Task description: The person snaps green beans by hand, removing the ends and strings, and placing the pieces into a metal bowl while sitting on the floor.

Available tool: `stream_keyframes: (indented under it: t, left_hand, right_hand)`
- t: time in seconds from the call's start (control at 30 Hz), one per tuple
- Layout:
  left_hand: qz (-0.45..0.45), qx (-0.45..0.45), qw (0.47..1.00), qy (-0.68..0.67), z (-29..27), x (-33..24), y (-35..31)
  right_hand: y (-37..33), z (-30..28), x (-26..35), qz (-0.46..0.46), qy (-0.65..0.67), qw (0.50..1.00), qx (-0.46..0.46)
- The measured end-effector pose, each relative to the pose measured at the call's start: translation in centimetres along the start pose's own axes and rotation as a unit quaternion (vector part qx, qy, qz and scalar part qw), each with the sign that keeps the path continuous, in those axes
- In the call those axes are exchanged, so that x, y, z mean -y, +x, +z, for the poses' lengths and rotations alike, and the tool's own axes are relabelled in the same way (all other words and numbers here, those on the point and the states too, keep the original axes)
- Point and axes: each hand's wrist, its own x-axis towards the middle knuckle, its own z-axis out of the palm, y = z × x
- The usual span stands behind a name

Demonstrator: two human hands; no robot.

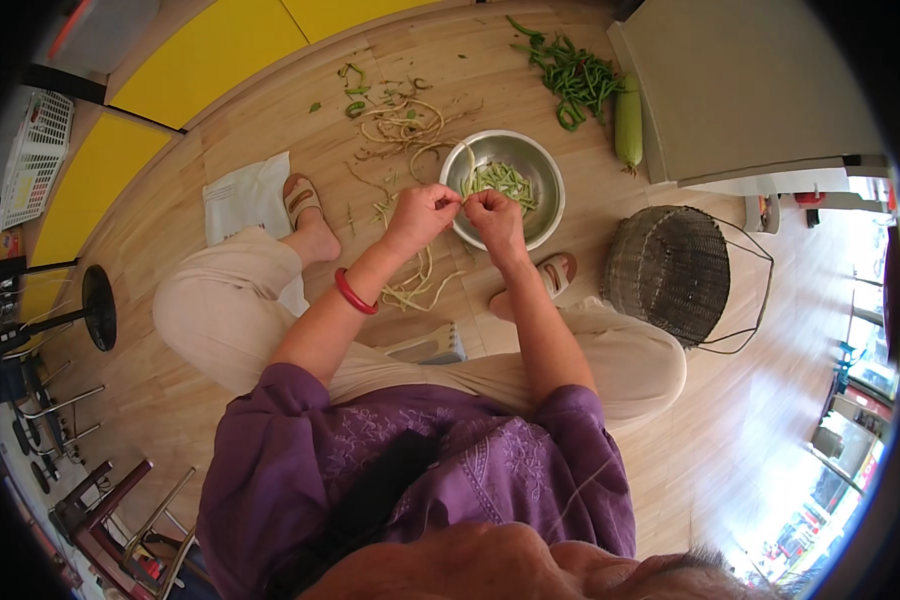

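Observation:
Both hands meet at the near left rim of a steel bowl (558, 205). My left hand (422, 213), below a red bangle (355, 292), is closed in a pinch. Close beside it, my right hand (497, 220) pinches too, fingertips nearly touching the left's. A thin pale long bean (469, 160) curves over the bowl's left side down to the fingers, which hide its end. Short cut bean pieces (505, 180) lie in the bowl. Loose long beans (410, 125) are strewn on the floor to the left, with more strands (415, 290) nearer me.
Green peppers (575, 75) lie in a heap at the far right beside a long pale green gourd (628, 125). A woven basket (670, 270) with a wire handle stands right of my knee. A white sack (250, 200) lies by my left foot. Yellow cabinets (210, 60) line the far left.

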Motion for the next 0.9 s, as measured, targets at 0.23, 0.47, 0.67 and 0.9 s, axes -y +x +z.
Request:
stream_keyframes:
  t: [0.23, 0.47, 0.67, 0.9]
  left_hand:
    - [-0.109, 0.07, 0.981, -0.142, -0.8, -1.9, 0.2]
    - [-0.132, 0.135, 0.943, -0.273, -1.4, -0.5, 1.1]
    - [-0.126, 0.136, 0.904, -0.384, -0.7, 0.4, 1.8]
    - [-0.158, 0.11, 0.883, -0.429, -0.5, 0.4, 2.5]
  right_hand:
    - [-0.5, -0.2, 1.0, 0.005, 0.013, 0.999, 0.035]
    - [-0.7, -0.8, 1.0, 0.073, 0.201, 0.973, 0.088]
    - [-0.2, -1.9, -0.2, 0.101, 0.275, 0.955, 0.052]
    - [0.3, -3.2, -1.1, 0.09, 0.279, 0.956, 0.019]
